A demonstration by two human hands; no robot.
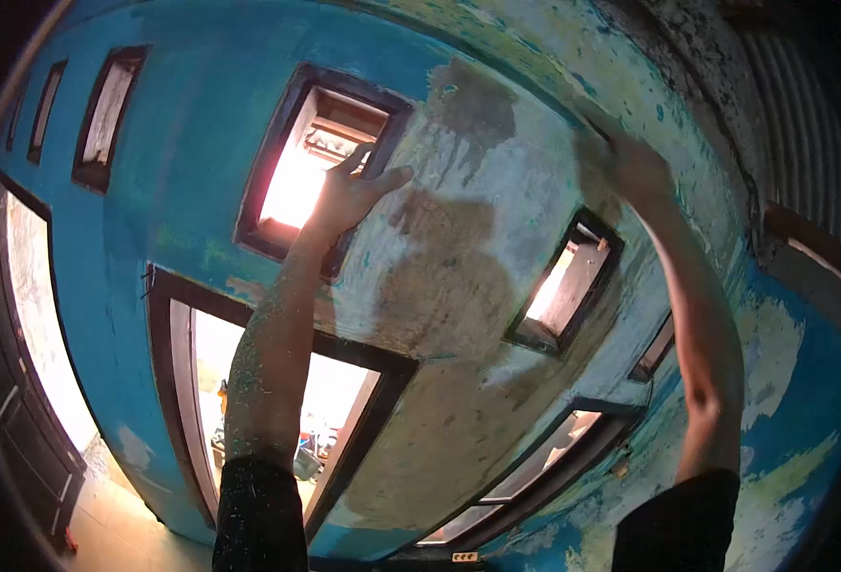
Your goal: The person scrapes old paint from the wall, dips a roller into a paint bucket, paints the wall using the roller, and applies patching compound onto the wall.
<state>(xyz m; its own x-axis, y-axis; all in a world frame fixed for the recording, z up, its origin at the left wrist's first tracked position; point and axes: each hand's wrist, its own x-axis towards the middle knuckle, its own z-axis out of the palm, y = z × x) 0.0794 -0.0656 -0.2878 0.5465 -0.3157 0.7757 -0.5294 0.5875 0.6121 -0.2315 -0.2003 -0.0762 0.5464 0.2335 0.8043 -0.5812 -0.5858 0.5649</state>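
Note:
My left hand is at the right side of a small dark window frame. Its fingers reach into the opening and the thumb lies outside, around the frame's edge. Flecks of paint cover my left forearm. Higher on the right, my right hand is closed and smeared by motion against the wall. A thin, dark-edged tool that looks like a scraper juts from it; blur hides its exact shape. Around both hands the wall shows patchy blue paint, pale remnants and bare brown-grey plaster.
Below are a large window with a dark frame and a small slanted window. A dark door stands at the far left above the tiled floor. A socket strip sits low on the wall. Corrugated sheeting shows at upper right.

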